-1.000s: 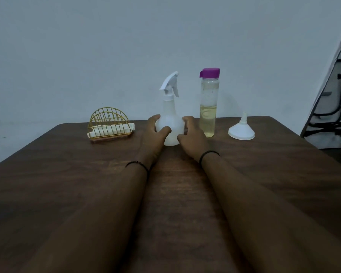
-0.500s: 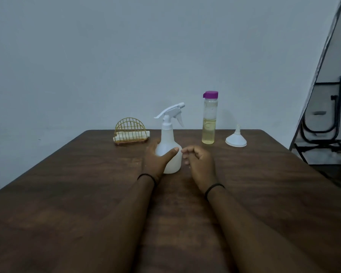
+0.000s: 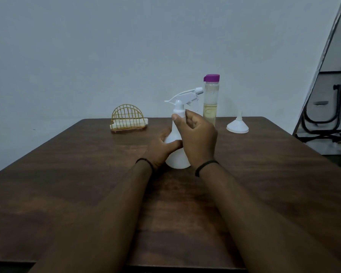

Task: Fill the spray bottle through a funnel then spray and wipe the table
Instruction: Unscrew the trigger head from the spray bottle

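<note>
Bottle first: white translucent plastic spray bottle [image 3: 176, 154] with white trigger head [image 3: 185, 97] stands upright mid-bench, head not yet off. Left hand [image 3: 158, 147] wraps the round lower body, thumb across the front; right hand [image 3: 197, 138] pinches the white screw collar at the neck, fingers curled round it. Likely step: unscrewing the head. Risks: light bottle, looks empty, so if the left hand's hold slips the body spins with the collar or tips over. Just behind stands a tall clear bottle with purple cap [image 3: 211, 101], part-full of yellowish liquid, near the right hand's knuckles; a jerk when the head comes free could knock it. White plastic funnel [image 3: 237, 126] sits mouth-down further right, well apart. Gold wire holder with white folded cloth [image 3: 128, 120] at far left of the dark wooden bench [image 3: 87, 184].
</note>
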